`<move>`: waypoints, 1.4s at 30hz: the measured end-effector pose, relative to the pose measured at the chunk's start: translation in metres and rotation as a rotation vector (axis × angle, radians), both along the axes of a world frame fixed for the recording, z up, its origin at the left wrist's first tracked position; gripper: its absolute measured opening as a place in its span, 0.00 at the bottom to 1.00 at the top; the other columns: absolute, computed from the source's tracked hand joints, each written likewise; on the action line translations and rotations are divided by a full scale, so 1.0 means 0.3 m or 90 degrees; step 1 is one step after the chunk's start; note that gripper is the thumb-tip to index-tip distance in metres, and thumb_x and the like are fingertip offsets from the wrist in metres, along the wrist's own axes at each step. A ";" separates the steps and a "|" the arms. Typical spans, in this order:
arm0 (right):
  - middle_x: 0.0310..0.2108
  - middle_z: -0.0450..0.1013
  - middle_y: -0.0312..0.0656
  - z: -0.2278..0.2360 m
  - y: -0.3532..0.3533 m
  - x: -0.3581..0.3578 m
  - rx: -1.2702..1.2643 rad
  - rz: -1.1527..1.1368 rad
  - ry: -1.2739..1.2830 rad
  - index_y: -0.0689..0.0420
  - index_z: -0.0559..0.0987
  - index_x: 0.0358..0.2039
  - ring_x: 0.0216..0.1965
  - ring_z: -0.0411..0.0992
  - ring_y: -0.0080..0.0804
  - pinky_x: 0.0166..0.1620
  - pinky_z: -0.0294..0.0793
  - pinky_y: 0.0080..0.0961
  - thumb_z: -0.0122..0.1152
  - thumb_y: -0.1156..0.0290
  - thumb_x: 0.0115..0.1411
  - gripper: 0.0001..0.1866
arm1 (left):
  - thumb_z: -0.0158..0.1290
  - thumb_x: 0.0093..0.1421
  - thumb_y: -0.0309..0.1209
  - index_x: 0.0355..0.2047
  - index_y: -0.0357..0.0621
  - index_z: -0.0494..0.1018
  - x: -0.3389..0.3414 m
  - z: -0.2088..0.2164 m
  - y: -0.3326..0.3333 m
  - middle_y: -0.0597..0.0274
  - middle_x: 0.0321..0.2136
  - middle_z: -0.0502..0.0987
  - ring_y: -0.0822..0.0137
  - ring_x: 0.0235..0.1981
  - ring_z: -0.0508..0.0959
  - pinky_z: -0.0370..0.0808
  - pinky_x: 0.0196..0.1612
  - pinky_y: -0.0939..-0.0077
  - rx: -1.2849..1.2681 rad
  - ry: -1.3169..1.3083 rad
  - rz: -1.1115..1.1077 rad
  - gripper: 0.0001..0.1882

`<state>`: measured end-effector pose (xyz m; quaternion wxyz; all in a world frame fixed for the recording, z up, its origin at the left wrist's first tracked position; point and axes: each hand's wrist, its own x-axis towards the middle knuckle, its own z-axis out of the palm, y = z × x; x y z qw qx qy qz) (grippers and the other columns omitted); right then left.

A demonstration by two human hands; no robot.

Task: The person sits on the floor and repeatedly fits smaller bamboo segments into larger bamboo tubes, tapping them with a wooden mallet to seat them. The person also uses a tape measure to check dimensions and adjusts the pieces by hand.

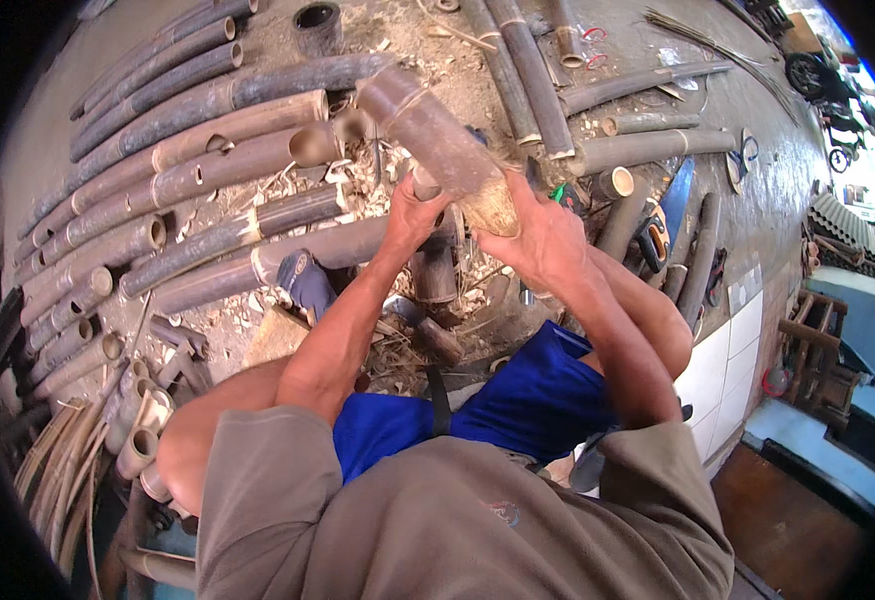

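Observation:
A thick brown bamboo piece is raised in front of me, slanting from upper left down to its rough, fibrous pale end. My right hand is closed round that pale end. Just left of it, my left hand is closed with its fingers tucked by the bamboo's underside; a short pale round end shows above the thumb, and I cannot make out what it belongs to. Beneath the hands stands a short dark bamboo stub. A handsaw with a blue blade and orange-black handle lies to the right.
Several long bamboo poles lie across the floor at left, with wood chips scattered among them. More poles lie at the far middle. Thin bamboo strips are heaped at lower left. A sandal and a motorcycle are at right.

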<state>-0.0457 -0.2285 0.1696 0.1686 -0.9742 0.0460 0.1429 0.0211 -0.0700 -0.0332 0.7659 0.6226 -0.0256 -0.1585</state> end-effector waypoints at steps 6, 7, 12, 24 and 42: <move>0.36 0.81 0.67 0.033 -0.007 0.131 0.052 -0.060 -0.120 0.60 0.68 0.67 0.41 0.81 0.65 0.46 0.80 0.55 0.68 0.44 0.53 0.47 | 0.66 0.60 0.29 0.51 0.39 0.78 0.066 -0.040 0.009 0.64 0.43 0.84 0.74 0.41 0.80 0.78 0.47 0.73 0.022 0.021 0.010 0.19; 0.36 0.81 0.67 -0.009 -0.023 0.133 -0.023 -0.006 -0.047 0.60 0.68 0.67 0.41 0.81 0.65 0.46 0.80 0.54 0.67 0.44 0.53 0.47 | 0.67 0.60 0.29 0.51 0.38 0.78 0.078 -0.035 -0.002 0.65 0.42 0.84 0.74 0.40 0.80 0.78 0.47 0.73 0.021 0.039 0.001 0.19; 0.36 0.80 0.68 0.034 -0.050 0.240 0.064 -0.040 -0.106 0.61 0.71 0.63 0.42 0.81 0.65 0.47 0.80 0.54 0.67 0.43 0.53 0.44 | 0.67 0.60 0.28 0.52 0.38 0.78 0.132 -0.056 0.017 0.65 0.43 0.84 0.72 0.40 0.80 0.78 0.47 0.72 0.087 0.111 -0.016 0.20; 0.48 0.82 0.52 0.081 -0.053 -0.018 0.257 -0.229 -0.064 0.60 0.73 0.64 0.50 0.81 0.42 0.55 0.76 0.36 0.71 0.61 0.56 0.36 | 0.65 0.54 0.29 0.47 0.40 0.70 -0.138 0.104 -0.105 0.50 0.36 0.80 0.56 0.40 0.83 0.80 0.46 0.61 0.194 -0.114 0.022 0.22; 0.49 0.80 0.53 0.069 -0.057 -0.297 0.308 -0.310 -0.120 0.66 0.73 0.60 0.52 0.79 0.42 0.56 0.76 0.36 0.73 0.71 0.54 0.33 | 0.72 0.47 0.45 0.33 0.42 0.73 -0.076 0.024 -0.103 0.49 0.29 0.77 0.47 0.32 0.81 0.77 0.37 0.57 0.227 -0.369 -0.154 0.25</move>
